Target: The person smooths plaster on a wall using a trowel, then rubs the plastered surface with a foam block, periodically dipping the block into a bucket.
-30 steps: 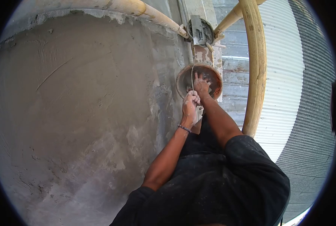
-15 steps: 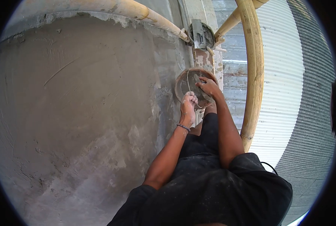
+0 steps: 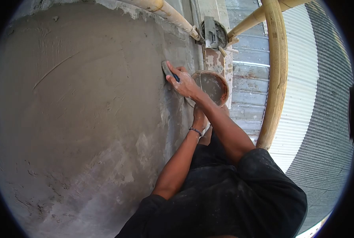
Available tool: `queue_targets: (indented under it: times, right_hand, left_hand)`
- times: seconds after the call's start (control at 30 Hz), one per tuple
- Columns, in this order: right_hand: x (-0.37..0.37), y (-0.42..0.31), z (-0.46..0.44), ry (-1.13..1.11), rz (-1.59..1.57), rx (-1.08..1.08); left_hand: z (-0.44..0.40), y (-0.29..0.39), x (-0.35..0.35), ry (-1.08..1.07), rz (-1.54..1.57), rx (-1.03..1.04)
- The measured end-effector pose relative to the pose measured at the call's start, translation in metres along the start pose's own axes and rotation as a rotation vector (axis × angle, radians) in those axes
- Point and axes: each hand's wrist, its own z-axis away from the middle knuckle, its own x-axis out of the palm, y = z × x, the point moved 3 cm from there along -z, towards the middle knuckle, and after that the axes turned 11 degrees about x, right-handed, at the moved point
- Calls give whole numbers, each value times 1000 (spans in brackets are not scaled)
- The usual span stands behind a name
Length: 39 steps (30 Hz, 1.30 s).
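Note:
My right hand [image 3: 181,82] is closed on a flat grey trowel [image 3: 169,72], which lies against the wet grey plaster wall [image 3: 97,87]. Below my right forearm is my left hand [image 3: 199,118], at the near rim of a round bucket [image 3: 227,88]; its fingers are mostly hidden by that forearm. A thin cord-like handle [image 3: 200,79] rises over the bucket's opening, its lower end hidden. Inside the bucket is a grey, wet-looking mix.
Beyond the bucket, a second bucket [image 3: 225,35] holds grey mix, with a steel float [image 3: 210,32] across it. Bamboo poles [image 3: 278,71] stand on the right and cross at the top. Corrugated roofing [image 3: 300,83] lies beyond them.
My right hand has moved out of the bucket and leftward to the wall, with the trowel in it. My left hand has stayed near the bucket's near rim.

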Motion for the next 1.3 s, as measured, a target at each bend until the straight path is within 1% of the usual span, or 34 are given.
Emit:
queue_targets:
  times: [0.03,0.07,0.1,0.13,0.17,0.2,0.23,0.3,0.33,0.37,0.43,0.47,0.5,0.57,0.6,0.63,0.7,0.73,0.77,0.83,0.87,0.9,0.97,1.0,1.03,1.07,1.1,1.13,1.17,1.2,1.23,1.3]
  right_hand:
    - [4,17,12,-43,66,11]
    - [-8,17,14,-44,78,7]
    - [-15,18,22,-143,134,4]
    - [-16,18,31,-240,176,3]
    - [-21,18,30,-236,171,-5]
    - [-27,22,31,-257,324,7]
    - [-35,24,33,-275,480,26]
    - [-51,7,7,-82,161,111]
    - [-52,-4,-14,-23,53,39]
    - [-51,-15,-31,39,-54,-36]
    - [-32,-22,-41,-1,-64,-14]
    - [-27,-24,-42,-38,-70,7]
    - [-20,-13,-24,-89,-20,-1]
    - [6,22,28,-176,30,6]
    - [10,33,44,-213,35,18]
    - [1,35,47,-210,39,17]
    - [-7,35,56,-370,255,18]
    - [-9,37,61,-388,409,1]
    - [-15,33,52,-377,410,-3]
    - [-28,24,29,-187,102,146]
    - [-36,8,10,-67,54,101]
    - [-45,-9,-17,61,10,51]
    - [-41,-26,-62,59,-49,-25]
    - [-38,-22,-58,61,-50,-21]
    - [-32,-18,-50,-6,-28,20]
    - [-25,-15,-39,-77,-4,55]
    - [-6,6,-15,-102,33,68]
    - [9,26,13,-126,76,83]
    - [8,29,31,-150,100,78]
    - [7,32,48,-181,122,76]
    - [5,37,62,-189,118,76]
    - [1,44,68,-384,415,45]
  left_hand:
    - [-6,-18,-12,-49,150,6]
    - [-4,-18,-11,-173,-646,259]
    - [-2,-28,-11,-162,-638,255]
    - [6,-24,-7,-32,-457,92]
    - [6,-13,3,83,-276,-53]
    - [11,9,17,151,-405,-169]
    - [7,1,15,138,-404,-172]
    - [-3,-19,0,-5,-43,-39]
    - [-1,-28,-3,85,138,-85]
    - [2,-29,3,88,136,-84]
    - [11,-28,9,142,-4,-159]
    - [15,-9,9,-253,-798,87]
    - [17,-18,0,-255,-803,83]
    - [8,-72,-47,-203,-390,31]
    - [-2,-83,-55,-481,-45,73]
    - [-1,-86,-49,-484,-41,75]
    - [10,-89,-52,-94,117,-108]
    - [2,-113,-72,-133,-423,157]
    - [13,-70,-48,-144,-425,162]
    - [25,-3,20,83,-218,-208]
    - [17,-18,-3,-188,-500,-64]
    - [18,-21,-3,-188,-502,-68]
    - [19,-26,2,-14,-124,-117]
    - [21,-22,4,-38,-170,-125]
    - [24,-16,6,-40,-173,-126]
    - [24,-9,7,-74,-355,-92]
    - [25,-4,5,-108,-538,-58]
    - [20,-20,-16,-109,-536,-57]
    - [7,-51,-50,-214,-629,6]
    - [5,-72,-67,-312,-721,66]
    - [12,-77,-70,-304,-724,64]
    - [6,-76,-58,-282,701,-142]
